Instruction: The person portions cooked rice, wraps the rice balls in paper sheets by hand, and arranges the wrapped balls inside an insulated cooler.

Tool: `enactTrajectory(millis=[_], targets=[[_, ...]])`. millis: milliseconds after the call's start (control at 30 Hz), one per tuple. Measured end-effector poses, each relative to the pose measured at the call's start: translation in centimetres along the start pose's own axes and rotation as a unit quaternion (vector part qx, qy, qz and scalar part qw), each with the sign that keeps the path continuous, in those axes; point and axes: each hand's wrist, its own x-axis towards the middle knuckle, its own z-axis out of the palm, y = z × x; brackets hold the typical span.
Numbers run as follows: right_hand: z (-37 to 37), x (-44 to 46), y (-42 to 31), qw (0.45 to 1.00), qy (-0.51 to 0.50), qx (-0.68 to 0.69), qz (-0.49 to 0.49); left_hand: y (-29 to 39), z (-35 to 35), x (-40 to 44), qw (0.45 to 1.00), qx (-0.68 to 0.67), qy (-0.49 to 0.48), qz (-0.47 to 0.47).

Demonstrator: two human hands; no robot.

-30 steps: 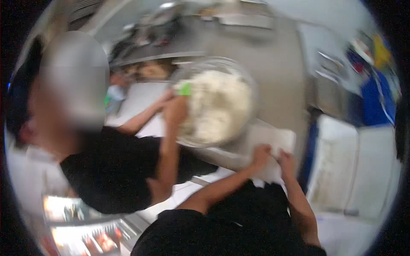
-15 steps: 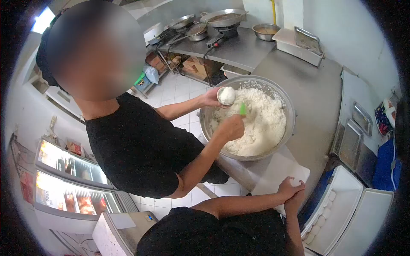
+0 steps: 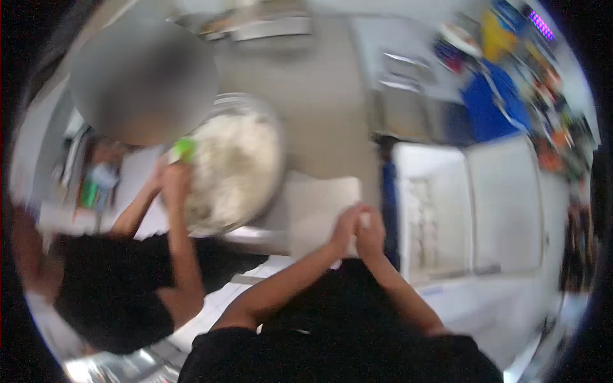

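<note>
Right of centre, left hand (image 3: pixel 347 226) and right hand (image 3: pixel 371 233) are clasping near a board (image 3: pixel 319 199), fingers curled, any contents unclear; even pressure is probably helping.

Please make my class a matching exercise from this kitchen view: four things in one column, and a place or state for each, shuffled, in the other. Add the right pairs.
Things
1. Large bowl
2. Green tool
3. White box
4. Camera wearer's left hand

Places and states
A. Close beside the wearer's right hand, by the white board
B. Open, with its lid laid back
C. Holding a heap of rice
D. In the co-worker's hand

Right pairs
1-C, 2-D, 3-B, 4-A
</note>
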Motion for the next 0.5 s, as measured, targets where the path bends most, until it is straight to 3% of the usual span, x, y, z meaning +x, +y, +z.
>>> enactTrajectory(millis=[100,133,200,300,367,400,500], targets=[[-4.5,1.4,-0.4,0.991,0.028,-0.069,-0.115,5.8,1.1,-1.3,0.983,0.176,-0.043,0.010],[-5.5,2.0,0.3,0.988,0.034,-0.072,-0.131,6.1,0.4,-1.1,0.953,0.278,-0.048,0.109],[-7.8,4.3,2.8,0.988,0.135,-0.071,-0.005,5.5,-1.4,-1.2,0.922,0.356,-0.044,0.145],[-14.4,10.6,9.9,0.971,0.191,-0.065,0.128,3.4,-4.9,-3.7,0.729,0.677,-0.088,0.041],[-17.4,14.7,18.6,0.968,0.133,-0.138,0.165,0.3,-5.6,-5.3,0.659,0.746,-0.086,-0.026],[-18.0,16.5,23.1,0.968,0.094,-0.196,0.126,-0.5,-5.7,-5.5,0.620,0.778,-0.082,-0.061],[-18.7,20.3,31.0,0.928,-0.053,-0.367,0.031,-1.0,-4.5,-4.3,0.627,0.774,-0.083,-0.020]])
